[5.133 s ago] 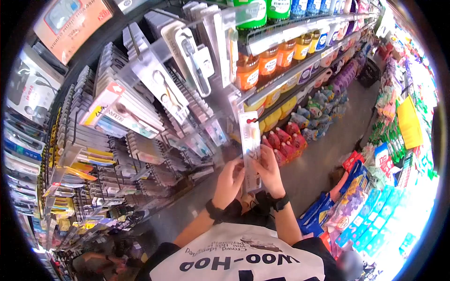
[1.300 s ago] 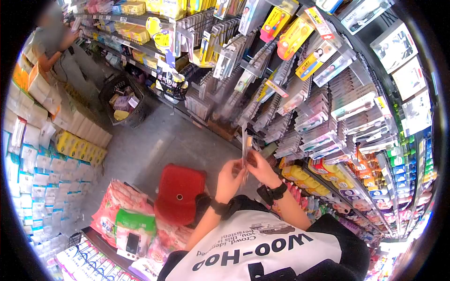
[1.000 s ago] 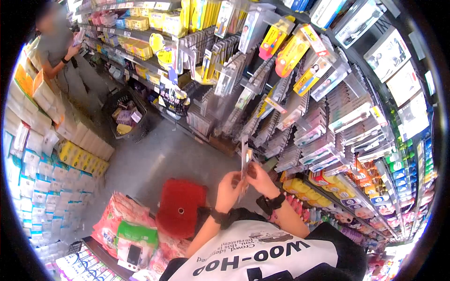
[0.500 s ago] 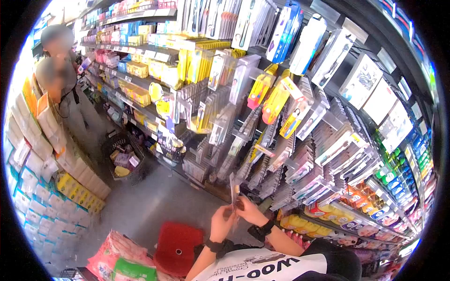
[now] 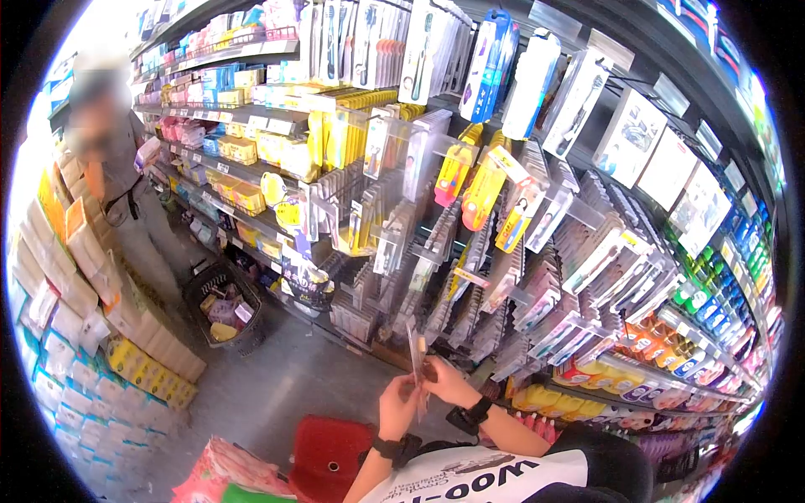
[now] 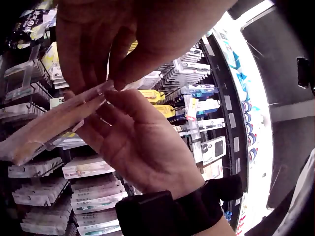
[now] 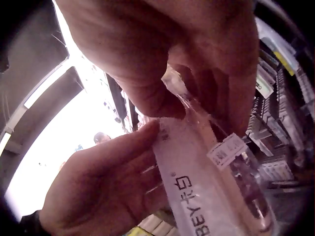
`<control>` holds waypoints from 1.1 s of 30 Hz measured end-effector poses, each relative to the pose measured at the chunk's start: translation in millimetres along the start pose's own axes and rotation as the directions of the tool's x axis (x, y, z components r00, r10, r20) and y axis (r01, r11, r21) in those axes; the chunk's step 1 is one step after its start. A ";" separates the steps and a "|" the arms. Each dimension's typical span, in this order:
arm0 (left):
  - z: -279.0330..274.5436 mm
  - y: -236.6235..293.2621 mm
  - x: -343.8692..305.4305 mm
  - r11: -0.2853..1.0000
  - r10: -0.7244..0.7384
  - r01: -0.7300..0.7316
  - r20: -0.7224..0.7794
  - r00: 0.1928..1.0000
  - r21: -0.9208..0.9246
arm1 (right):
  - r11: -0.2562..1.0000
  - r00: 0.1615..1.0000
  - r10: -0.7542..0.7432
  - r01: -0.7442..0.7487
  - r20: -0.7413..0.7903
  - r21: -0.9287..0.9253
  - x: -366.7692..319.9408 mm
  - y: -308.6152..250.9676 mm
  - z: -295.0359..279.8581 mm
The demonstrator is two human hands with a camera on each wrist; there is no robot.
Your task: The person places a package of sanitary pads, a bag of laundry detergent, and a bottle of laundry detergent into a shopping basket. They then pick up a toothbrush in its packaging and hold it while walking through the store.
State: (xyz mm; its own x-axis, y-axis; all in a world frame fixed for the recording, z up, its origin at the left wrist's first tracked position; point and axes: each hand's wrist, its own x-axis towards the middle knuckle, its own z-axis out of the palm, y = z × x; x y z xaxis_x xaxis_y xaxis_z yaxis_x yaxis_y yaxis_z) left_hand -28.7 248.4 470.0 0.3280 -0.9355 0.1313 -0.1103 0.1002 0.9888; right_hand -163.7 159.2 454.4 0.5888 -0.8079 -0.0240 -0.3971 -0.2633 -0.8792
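Note:
A slim blister pack (image 5: 417,350) stands near upright, edge-on, between my two hands in the head view. My left hand (image 5: 397,407) pinches its side, and my right hand (image 5: 449,383) pinches it from the opposite side. The right wrist view shows the pack's white printed card (image 7: 189,182), a small barcode label (image 7: 228,151) and a clear plastic bubble over a long tan item with a darker end. In the left wrist view, the fingers of my right hand (image 6: 147,147) meet my left hand (image 6: 118,34) at the pack's near end.
Racks of hanging packs (image 5: 537,285) rise ahead and to the right. A dark shopping basket (image 5: 225,306) with goods stands on the floor near another person (image 5: 126,176). A red stool (image 5: 331,457) is close by my left side, and stacked packs (image 5: 134,352) line the left.
My view has turned from the bottle shelves to this rack aisle, and the pack has gone from face-on to edge-on. In the last second my head has lifted; both hands keep their hold.

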 end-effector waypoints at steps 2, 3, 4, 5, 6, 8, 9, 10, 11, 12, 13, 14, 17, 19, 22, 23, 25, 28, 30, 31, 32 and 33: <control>-2.8 5.8 0.9 1.000 -0.019 0.019 0.017 1.000 -0.015 | 1.000 1.000 -0.001 0.001 -0.014 -0.002 2.3 4.8 1.0; -4.0 7.9 2.0 0.999 -0.038 0.039 0.029 0.999 -0.031 | 0.999 1.000 0.004 -0.005 -0.012 -0.050 3.2 4.6 1.1; -4.6 6.0 2.5 0.999 -0.032 0.033 0.032 0.999 -0.030 | 0.995 1.000 0.008 -0.009 -0.011 -0.100 4.6 3.9 0.9; -4.3 2.2 2.7 0.999 -0.026 0.027 0.024 0.999 -0.023 | 0.995 1.000 0.002 -0.004 -0.020 -0.103 4.5 2.6 0.9; -4.5 1.3 3.3 1.000 -0.021 0.021 0.017 1.000 -0.016 | 0.999 1.000 0.000 -0.001 -0.017 -0.038 1.3 -8.0 1.7; -6.4 2.6 3.7 1.000 -0.016 0.016 0.029 0.999 0.003 | 1.000 1.000 -0.008 0.008 -0.021 0.027 0.6 -12.0 2.7; -7.5 3.3 3.9 1.000 -0.022 0.021 0.035 0.999 0.020 | 1.000 1.000 0.020 -0.020 -0.003 0.010 0.3 -13.1 3.6; -7.3 0.4 4.5 1.000 -0.013 0.012 0.037 0.999 0.022 | 0.999 0.999 0.048 -0.048 0.015 -0.007 1.8 -14.8 3.0; -6.3 -3.9 5.0 1.000 -0.003 0.003 0.027 1.000 0.025 | 0.998 0.998 0.062 -0.061 0.027 -0.033 0.6 -17.0 1.0; -5.4 -4.9 5.9 1.000 0.007 -0.007 0.018 1.000 0.028 | 0.998 0.998 0.056 -0.055 0.020 -0.034 1.3 -17.9 0.3; -4.5 -4.9 6.3 0.999 0.015 -0.015 0.020 1.000 0.029 | 0.997 0.997 0.081 -0.081 0.008 -0.013 0.9 -16.8 1.0; -3.7 -3.8 5.9 1.000 -0.008 0.008 0.032 0.999 0.010 | 0.994 0.994 0.107 -0.107 -0.003 0.008 0.1 -15.9 1.8; -1.4 -0.8 4.8 0.999 -0.042 0.042 0.061 0.997 0.004 | 0.993 0.994 0.107 -0.108 0.004 0.037 -4.3 -18.5 -0.1; 3.5 -11.1 4.7 0.996 -0.071 0.075 0.080 0.994 -0.055 | 0.997 0.997 0.073 -0.074 0.021 0.032 -5.3 -9.4 -1.3; 3.8 -4.2 1.4 0.998 -0.065 0.063 0.086 0.994 0.022 | 0.995 0.995 0.097 -0.097 0.010 -0.013 -8.9 -5.0 -0.7; 3.5 0.2 1.0 0.998 -0.061 0.059 0.083 0.995 0.023 | 0.993 0.994 0.111 -0.111 0.006 -0.036 -9.1 -5.4 -1.9; 3.3 6.3 0.1 0.993 -0.114 0.114 0.087 0.990 0.001 | 0.991 0.991 0.128 -0.127 0.023 -0.037 -9.7 -6.1 -4.7; 3.5 2.6 -1.4 0.990 -0.131 0.127 0.071 0.989 0.061 | 0.989 0.990 0.141 -0.142 0.026 0.035 -15.5 -14.5 -6.3; 6.1 -0.8 -2.7 0.993 -0.105 0.102 0.051 0.993 0.052 | 0.985 0.991 0.134 -0.134 0.011 0.108 -18.0 -14.9 -6.6; 7.8 -2.4 -3.4 0.996 -0.081 0.080 0.033 0.996 0.041 | 0.984 0.991 0.134 -0.131 -0.024 0.122 -20.0 -11.6 -6.0; 9.6 -3.9 -4.3 0.996 -0.079 0.077 0.032 0.996 0.044 | 0.983 0.989 0.136 -0.127 -0.059 0.135 -21.7 -8.7 -6.3; 12.1 -4.9 -4.6 0.996 -0.056 0.054 0.029 0.998 0.065 | 0.983 0.989 0.132 -0.123 -0.062 0.137 -22.9 -6.4 -8.2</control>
State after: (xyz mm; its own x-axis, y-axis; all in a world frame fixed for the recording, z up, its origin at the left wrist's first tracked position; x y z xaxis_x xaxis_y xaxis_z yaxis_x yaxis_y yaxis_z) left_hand -41.0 248.2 463.8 0.3066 -0.9490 0.0734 -0.1528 0.0270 0.9879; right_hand -180.4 175.1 464.5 0.4866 -0.8666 -0.1109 -0.3662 -0.0870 -0.9265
